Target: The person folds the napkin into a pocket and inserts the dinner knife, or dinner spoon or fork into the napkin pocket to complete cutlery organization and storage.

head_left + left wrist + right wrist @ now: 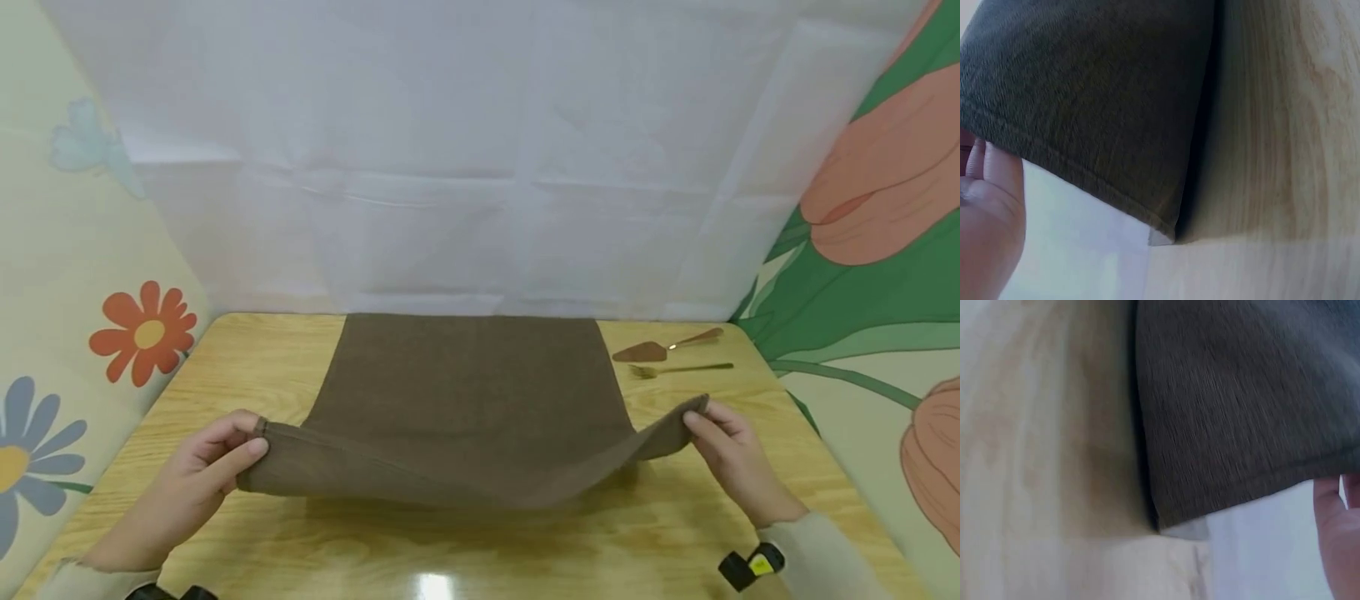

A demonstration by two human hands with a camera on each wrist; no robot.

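Note:
A dark brown cloth (pixel 472 392) stretches across the middle of the table, its far part lying flat up to the back edge. My left hand (pixel 198 479) pinches its near left corner between thumb and fingers. At the opposite near corner, my right hand (pixel 738 458) pinches the cloth the same way. Both corners are raised, and the near edge sags between them above the wood. In the left wrist view the cloth (pixel 1091 106) hangs from its hemmed edge, partly hiding the left fingers (pixel 1000 169). The right wrist view shows the cloth (pixel 1235 425) with the right fingers (pixel 1329 494) behind its hem.
A cake server (pixel 645 351) and a fork (pixel 678 369) lie on the wooden table (pixel 255 358), at the back right beside the cloth. A white sheet (pixel 465 150) hangs behind the table. Walls painted with flowers flank both sides.

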